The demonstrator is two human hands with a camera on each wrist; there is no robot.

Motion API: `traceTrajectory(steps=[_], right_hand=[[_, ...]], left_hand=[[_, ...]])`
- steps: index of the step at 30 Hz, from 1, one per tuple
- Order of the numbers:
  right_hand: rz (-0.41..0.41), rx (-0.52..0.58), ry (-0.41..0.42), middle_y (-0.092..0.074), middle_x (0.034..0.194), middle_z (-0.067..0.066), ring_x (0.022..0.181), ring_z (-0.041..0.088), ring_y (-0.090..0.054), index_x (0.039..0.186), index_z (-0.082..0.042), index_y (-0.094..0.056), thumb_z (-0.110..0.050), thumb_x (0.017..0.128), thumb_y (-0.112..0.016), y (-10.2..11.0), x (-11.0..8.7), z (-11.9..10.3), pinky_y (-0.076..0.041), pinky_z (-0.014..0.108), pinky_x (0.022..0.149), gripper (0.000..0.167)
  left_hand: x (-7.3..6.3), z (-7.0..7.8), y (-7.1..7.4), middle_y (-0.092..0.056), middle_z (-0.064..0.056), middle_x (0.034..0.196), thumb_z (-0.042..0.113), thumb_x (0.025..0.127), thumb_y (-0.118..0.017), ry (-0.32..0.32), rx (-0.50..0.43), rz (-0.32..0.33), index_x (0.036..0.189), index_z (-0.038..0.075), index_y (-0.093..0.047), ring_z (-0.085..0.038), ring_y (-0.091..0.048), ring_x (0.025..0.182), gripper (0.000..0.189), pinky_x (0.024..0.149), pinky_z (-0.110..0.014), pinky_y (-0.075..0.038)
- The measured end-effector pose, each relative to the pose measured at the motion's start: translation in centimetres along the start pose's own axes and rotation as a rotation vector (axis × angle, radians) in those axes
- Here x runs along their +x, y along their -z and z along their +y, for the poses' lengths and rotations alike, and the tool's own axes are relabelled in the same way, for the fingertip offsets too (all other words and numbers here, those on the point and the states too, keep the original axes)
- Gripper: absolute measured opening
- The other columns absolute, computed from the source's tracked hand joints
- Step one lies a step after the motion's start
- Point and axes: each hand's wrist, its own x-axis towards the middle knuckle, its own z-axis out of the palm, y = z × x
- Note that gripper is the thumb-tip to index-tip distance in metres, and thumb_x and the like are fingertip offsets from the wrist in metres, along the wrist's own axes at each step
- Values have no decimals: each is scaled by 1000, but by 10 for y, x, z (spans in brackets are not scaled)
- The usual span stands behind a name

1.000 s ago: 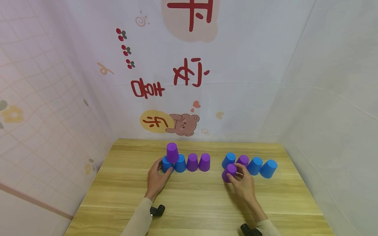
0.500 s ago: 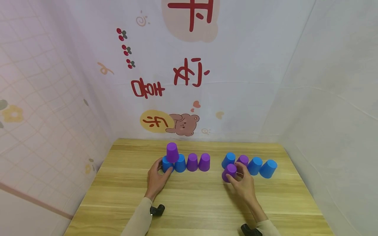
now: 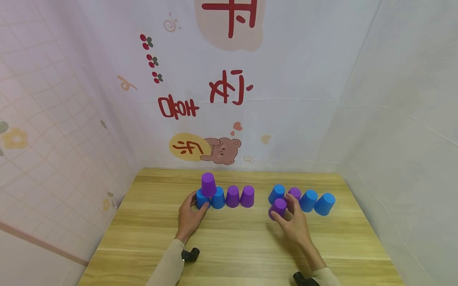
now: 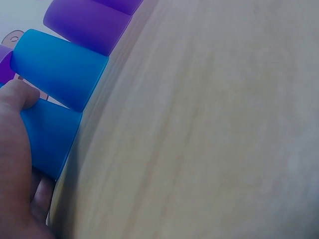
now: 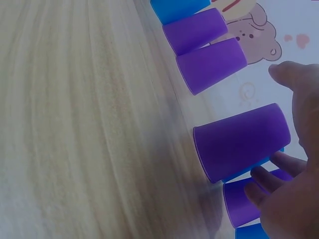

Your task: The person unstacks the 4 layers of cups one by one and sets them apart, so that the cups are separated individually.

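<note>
My left hand (image 3: 190, 216) grips the leftmost blue cup (image 4: 52, 134), an upside-down one, with thumb and fingers at its sides. Across the tops of this cup and the second blue cup (image 3: 218, 198) stands an upside-down purple cup (image 3: 208, 185). My right hand (image 3: 295, 222) is spread about the front purple cup (image 5: 244, 142). In the right wrist view its thumb (image 5: 286, 74) stands apart from that cup, and the other fingers lie along the cup's far side. Behind it are a blue cup (image 3: 277, 194) and a purple cup (image 3: 295, 193), both partly hidden.
Two upside-down purple cups (image 3: 233, 197) continue the left row. Two blue cups (image 3: 325, 204) stand at the right end of the other row. A printed cloth (image 3: 293, 99) hangs behind the wooden table (image 3: 236, 246), with side cloths left and right.
The right thumb and fingers have loosened and spread away from the front purple cup, which stays in place. The left hand keeps its grip on the blue cup.
</note>
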Motion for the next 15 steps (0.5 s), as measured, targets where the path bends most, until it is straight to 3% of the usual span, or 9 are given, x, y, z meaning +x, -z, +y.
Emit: traceTrajectory(steps=[15], right_hand=[[-21,-1,8,-55,168,27,150,51,-61,172,-7,-37,-27,99,-89,9,2,-12,-45,75,127,91]], left_hand=[[1,0,0,-72,-13,153,25,98,-90,6,6,-1,156,13,-63,-33,-71,142,65,123,-53,-60]])
